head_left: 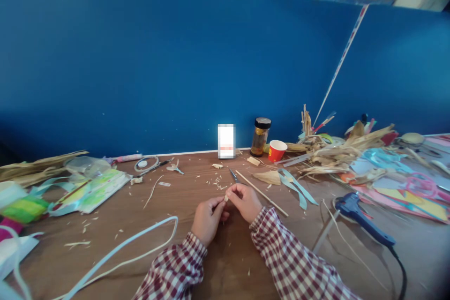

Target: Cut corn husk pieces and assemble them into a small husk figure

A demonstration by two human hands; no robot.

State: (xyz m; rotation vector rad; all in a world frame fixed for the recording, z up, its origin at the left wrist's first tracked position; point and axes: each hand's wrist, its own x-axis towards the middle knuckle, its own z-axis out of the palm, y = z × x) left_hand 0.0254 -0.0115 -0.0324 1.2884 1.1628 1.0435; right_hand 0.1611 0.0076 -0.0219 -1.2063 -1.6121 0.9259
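Observation:
My left hand (208,220) and my right hand (245,201) meet over the middle of the table, fingertips pinched together. Between them is a small pale piece (226,198), mostly covered by the fingers; its kind is not clear. Both hands seem closed on it. Just beyond the right hand lies a slim dark-tipped tool (233,175), perhaps a craft knife. A thin wooden stick (262,194) runs diagonally past the right hand. Pale shavings (218,182) are scattered on the wood in front of the fingers.
A blue hot glue gun (363,218) lies at right beside heaped dried husks (351,154) and coloured paper. A red paper cup (277,151) and a dark-lidded jar (260,138) stand near the blue partition (176,65). A white cable (126,236) loops at left.

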